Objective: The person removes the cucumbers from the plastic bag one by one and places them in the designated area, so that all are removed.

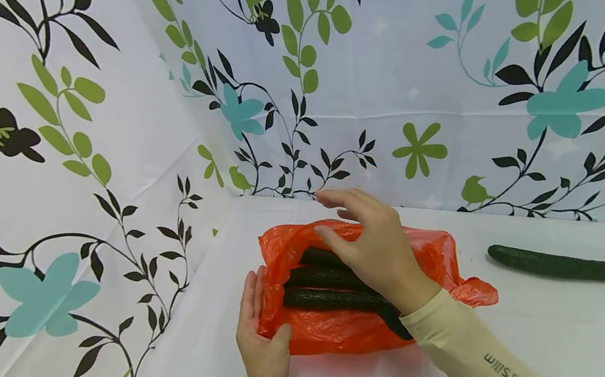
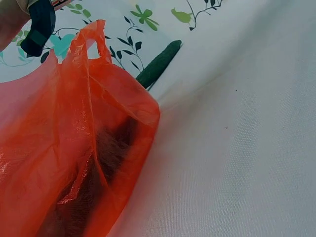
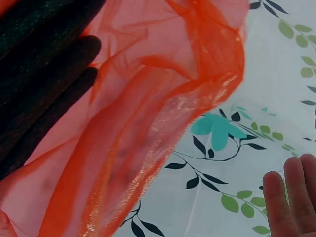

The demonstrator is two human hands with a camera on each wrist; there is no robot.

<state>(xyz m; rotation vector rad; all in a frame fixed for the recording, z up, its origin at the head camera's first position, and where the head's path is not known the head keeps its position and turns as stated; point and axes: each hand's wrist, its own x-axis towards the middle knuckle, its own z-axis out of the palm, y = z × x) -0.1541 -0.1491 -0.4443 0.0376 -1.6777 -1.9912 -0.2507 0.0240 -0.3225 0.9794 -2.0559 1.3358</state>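
Note:
A red plastic bag (image 1: 334, 340) lies on the white surface with its mouth spread wide. Several dark green cucumbers (image 1: 328, 299) are side by side inside it, and their ends show at the left in the right wrist view. My left hand (image 1: 265, 356) rests against the bag's left edge, fingers straight along the outside and thumb at the front. Over the bag, my right hand (image 1: 374, 244) hovers with thumb and fingers apart and nothing between them. Its straight fingers (image 3: 292, 197) show in the right wrist view. The right forearm partly covers the cucumbers.
A single cucumber (image 1: 578, 266) lies outside the bag at the right, near the back of the white surface (image 1: 563, 352). Patterned cloth (image 1: 378, 94) with leaves, birds and flowers hangs behind and at the left. A beige sleeve (image 1: 505, 376) covers the right forearm.

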